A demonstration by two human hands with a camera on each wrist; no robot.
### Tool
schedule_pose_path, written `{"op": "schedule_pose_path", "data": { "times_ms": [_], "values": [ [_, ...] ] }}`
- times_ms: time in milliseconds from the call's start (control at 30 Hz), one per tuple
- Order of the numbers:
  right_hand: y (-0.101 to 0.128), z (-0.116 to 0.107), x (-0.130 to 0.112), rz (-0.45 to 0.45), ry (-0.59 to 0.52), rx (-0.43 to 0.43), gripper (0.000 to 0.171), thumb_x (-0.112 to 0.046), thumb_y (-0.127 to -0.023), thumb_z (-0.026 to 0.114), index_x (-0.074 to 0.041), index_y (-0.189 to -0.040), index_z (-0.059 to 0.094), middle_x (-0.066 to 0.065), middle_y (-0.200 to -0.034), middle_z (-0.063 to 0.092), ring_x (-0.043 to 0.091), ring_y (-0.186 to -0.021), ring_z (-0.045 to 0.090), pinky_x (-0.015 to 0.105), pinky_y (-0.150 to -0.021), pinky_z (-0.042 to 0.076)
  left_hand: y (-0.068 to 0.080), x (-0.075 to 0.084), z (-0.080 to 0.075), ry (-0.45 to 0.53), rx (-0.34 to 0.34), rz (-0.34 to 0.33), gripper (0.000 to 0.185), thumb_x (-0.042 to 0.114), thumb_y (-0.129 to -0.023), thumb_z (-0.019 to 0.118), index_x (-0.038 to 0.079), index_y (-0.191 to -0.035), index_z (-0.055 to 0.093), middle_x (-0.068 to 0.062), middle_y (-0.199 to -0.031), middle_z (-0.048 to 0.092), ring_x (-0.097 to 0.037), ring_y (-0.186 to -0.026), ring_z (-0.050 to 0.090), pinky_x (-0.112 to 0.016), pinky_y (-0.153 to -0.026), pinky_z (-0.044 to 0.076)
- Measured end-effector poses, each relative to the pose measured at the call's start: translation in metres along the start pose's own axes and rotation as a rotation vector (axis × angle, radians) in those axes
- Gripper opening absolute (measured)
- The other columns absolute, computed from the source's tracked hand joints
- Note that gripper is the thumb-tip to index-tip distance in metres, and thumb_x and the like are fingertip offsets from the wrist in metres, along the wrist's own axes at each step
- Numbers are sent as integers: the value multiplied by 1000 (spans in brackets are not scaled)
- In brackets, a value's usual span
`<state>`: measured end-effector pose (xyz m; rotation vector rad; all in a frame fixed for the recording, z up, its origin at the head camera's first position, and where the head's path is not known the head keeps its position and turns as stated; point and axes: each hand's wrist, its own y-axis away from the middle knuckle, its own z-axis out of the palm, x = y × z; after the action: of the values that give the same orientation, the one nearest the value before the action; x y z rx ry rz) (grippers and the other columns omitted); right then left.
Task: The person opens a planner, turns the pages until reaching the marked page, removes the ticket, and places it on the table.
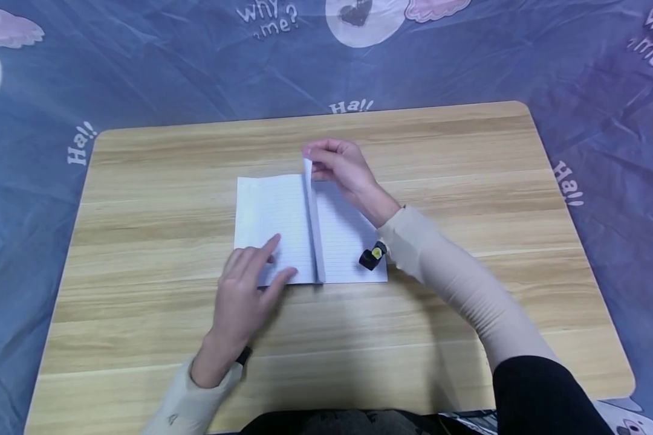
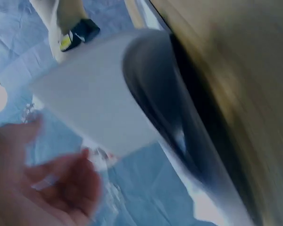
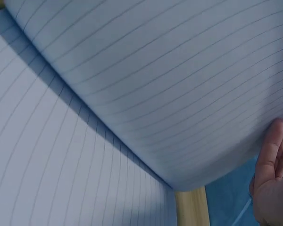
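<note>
A notebook with lined pages (image 1: 277,211) lies spread on the table, and one leaf (image 1: 314,229) stands up near its middle fold. My right hand (image 1: 341,166) pinches that leaf by its far corner. In the right wrist view the raised leaf (image 3: 170,84) curves up from the fold, with the right hand's fingers (image 3: 272,148) at its edge. My left hand (image 1: 243,290) is over the near left corner of the notebook, index finger and thumb spread apart, holding nothing. The left wrist view shows the left hand (image 2: 52,183) blurred, beside the pale leaf (image 2: 94,94).
The wooden table (image 1: 468,199) has rounded corners and extends well beyond the notebook on all sides. A blue cloth (image 1: 168,66) with printed words and cloud shapes surrounds it. A small black wrist camera (image 1: 372,256) on the right sleeve overlaps the right page in the head view.
</note>
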<state>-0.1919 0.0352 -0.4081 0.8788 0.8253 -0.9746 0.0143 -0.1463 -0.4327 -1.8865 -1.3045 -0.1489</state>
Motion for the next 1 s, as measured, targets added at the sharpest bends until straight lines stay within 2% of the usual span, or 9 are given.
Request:
{"op": "schedule_pose_path", "data": {
  "times_ms": [133, 233, 333, 467, 633, 700, 767, 933, 1000],
  "values": [
    [1, 1, 2, -9, -48, 4, 10, 5, -94, 65, -1, -93, 72, 12, -83, 69, 17, -66, 64, 26, -61, 57, -6, 18, 13, 111, 104, 288, 55, 41, -94, 69, -2, -128, 65, -8, -91, 67, -25, -78, 60, -37, -68, 52],
    [1, 1, 4, -7, -82, 3, 10, 4, -95, 64, -2, -92, 72, 12, -80, 68, 18, -67, 63, 26, -62, 57, -8, 26, 22, 119, 156, 385, 40, 26, -95, 71, -4, -121, 69, -8, -88, 67, -23, -74, 60, -34, -67, 54],
    [1, 1, 5, 3, -118, 4, 11, 4, -95, 64, -1, -92, 72, 12, -81, 68, 18, -68, 63, 26, -63, 57, -7, 29, 27, 107, 207, 383, 25, 10, -95, 66, -5, -114, 72, -8, -84, 66, -22, -70, 60, -32, -64, 55],
    [3, 0, 5, 5, -143, 10, 9, 5, -95, 63, 2, -95, 71, 12, -80, 67, 18, -67, 63, 27, -63, 57, -1, 26, 30, 109, 267, 335, 22, 1, -91, 62, -5, -109, 73, -9, -80, 68, -23, -67, 61, -31, -60, 55],
    [6, -10, 2, -45, -63, -8, 22, -3, -99, 60, 12, -116, 62, 13, -81, 67, 19, -68, 65, 29, -66, 59, 8, 18, 26, 117, 282, 196, 24, 0, -87, 63, -4, -108, 73, -10, -79, 70, -24, -66, 61, -34, -59, 53],
    [7, -19, 2, -85, 49, -14, 26, -8, -101, 59, 11, -120, 61, 14, -85, 67, 21, -73, 65, 33, -69, 59, 12, 13, 22, 114, 266, 113, 24, 1, -86, 63, -3, -107, 73, -11, -80, 70, -24, -68, 61, -34, -61, 52],
    [8, -31, 1, -118, 235, -14, 24, -13, -101, 61, 6, -116, 65, 15, -88, 67, 24, -76, 65, 34, -72, 59, 17, 8, 18, 124, 254, 35, 24, 2, -86, 64, -2, -107, 73, -12, -83, 71, -25, -70, 62, -33, -65, 51],
    [13, -69, -1, -307, 1040, -64, 17, -19, -98, 67, -6, -108, 71, 8, -91, 66, 20, -80, 60, 32, -73, 51, 28, -8, 8, 141, 209, -121, 20, 1, -85, 66, 2, -103, 75, -8, -83, 70, -21, -74, 60, -29, -72, 47],
    [16, -85, -2, -403, 1292, -63, 16, -18, -96, 68, -6, -106, 72, 6, -91, 65, 20, -81, 58, 33, -74, 49, 31, -13, 3, 126, 174, -175, 20, -3, -84, 67, 4, -100, 77, -5, -80, 68, -19, -74, 59, -26, -71, 46]
  ]
}}
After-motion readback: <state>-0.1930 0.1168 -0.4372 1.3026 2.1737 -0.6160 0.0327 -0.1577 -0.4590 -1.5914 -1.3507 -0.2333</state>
